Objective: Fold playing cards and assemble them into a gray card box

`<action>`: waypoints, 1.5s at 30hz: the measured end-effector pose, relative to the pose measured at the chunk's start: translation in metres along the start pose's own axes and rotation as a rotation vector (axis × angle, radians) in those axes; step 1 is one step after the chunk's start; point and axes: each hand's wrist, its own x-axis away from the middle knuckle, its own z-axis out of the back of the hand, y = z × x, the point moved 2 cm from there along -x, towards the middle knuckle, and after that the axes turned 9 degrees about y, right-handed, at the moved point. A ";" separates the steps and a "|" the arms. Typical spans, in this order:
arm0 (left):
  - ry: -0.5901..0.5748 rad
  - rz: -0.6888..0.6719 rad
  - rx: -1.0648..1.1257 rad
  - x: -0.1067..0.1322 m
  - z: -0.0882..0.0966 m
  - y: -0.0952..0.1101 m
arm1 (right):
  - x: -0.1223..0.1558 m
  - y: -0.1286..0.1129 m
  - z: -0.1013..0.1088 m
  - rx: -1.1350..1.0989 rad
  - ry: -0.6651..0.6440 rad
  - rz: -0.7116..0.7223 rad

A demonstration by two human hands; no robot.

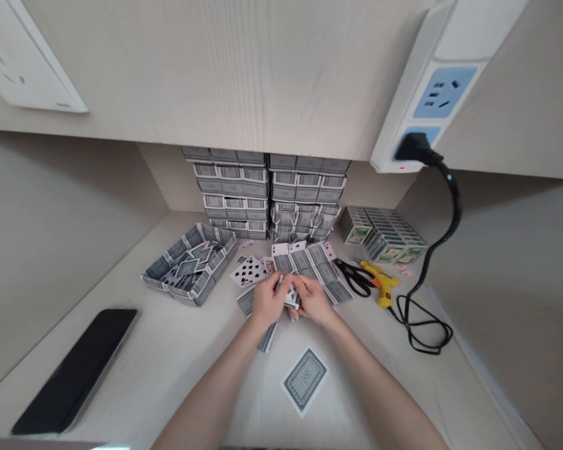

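Both my left hand [268, 299] and my right hand [311, 299] are closed on a playing card [291, 296] between them, its white face partly showing; whether it is a single card is hidden by my fingers. Beyond my hands lies a panel of joined playing cards [315, 265], mostly backs up, with a few faces along its far edge. A ten of spades [249, 271] rests face up beside my left hand. Closer to me, one grey-backed card [305, 380] lies face down on the table between my forearms.
A card-built tray [211, 279] of loose cards stands left. Stacked card boxes [234, 186] rise behind. Black scissors [355, 277], a yellow glue gun [383, 281] with its cord, and packed decks [389, 234] are right. A black phone-like slab [77, 369] lies front left; a power strip [431, 94] hangs above.
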 end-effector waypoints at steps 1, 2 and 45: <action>-0.034 -0.026 -0.072 0.000 -0.001 -0.001 | 0.000 0.000 0.001 0.039 0.019 0.028; -0.054 -0.046 -0.131 0.000 -0.002 -0.002 | 0.000 -0.001 0.001 0.073 0.036 0.053; 0.212 0.030 -0.059 -0.005 0.003 -0.010 | -0.003 0.012 -0.007 -0.113 0.180 0.096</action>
